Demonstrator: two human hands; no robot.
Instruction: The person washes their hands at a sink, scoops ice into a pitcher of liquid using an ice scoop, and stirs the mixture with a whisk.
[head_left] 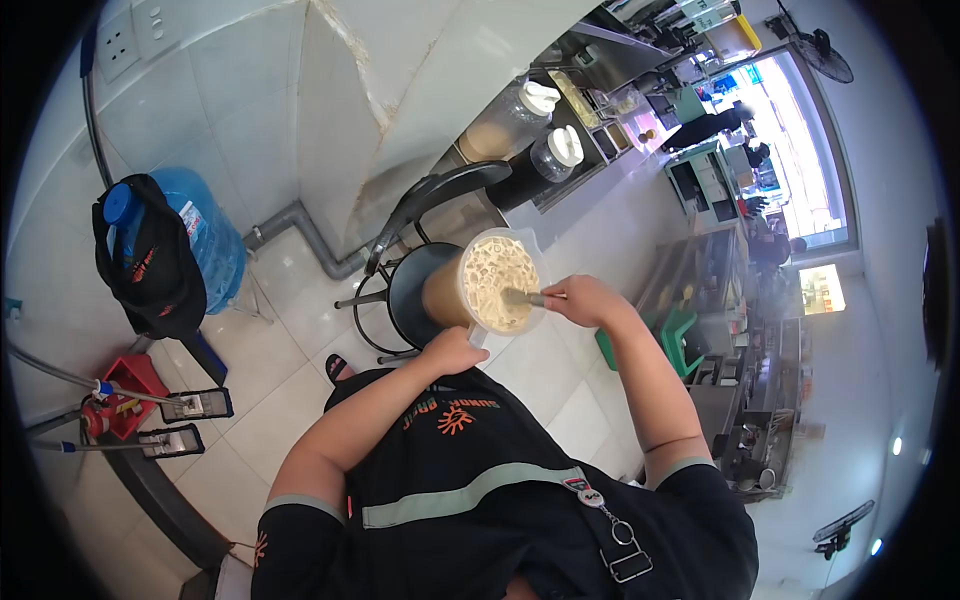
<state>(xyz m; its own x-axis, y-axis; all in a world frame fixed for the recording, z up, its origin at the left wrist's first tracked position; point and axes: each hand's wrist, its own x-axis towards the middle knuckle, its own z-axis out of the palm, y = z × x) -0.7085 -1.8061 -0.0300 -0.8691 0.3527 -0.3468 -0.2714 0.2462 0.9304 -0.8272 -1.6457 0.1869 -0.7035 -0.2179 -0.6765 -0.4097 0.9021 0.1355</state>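
A large clear pitcher (445, 290) holds a light tan, milky drink (500, 268) with many ice cubes at its surface. It stands over the round dark seat of a stool (404, 295); whether its base rests there I cannot tell. My left hand (455, 352) is closed around the pitcher's handle at the near side. The fingers of my right hand (583, 301) are wrapped round the handle of a metal utensil (537, 299) that reaches over the rim into the drink. Its lower end is covered by liquid and ice, so its kind is hidden.
Two white-lidded jugs (565, 147) stand on the counter beyond the stool. A blue water bottle (205, 235) with a black cap (150, 260) hung on it is at left, near a red box (130, 390). A green crate (680, 343) and people (710, 128) are farther off.
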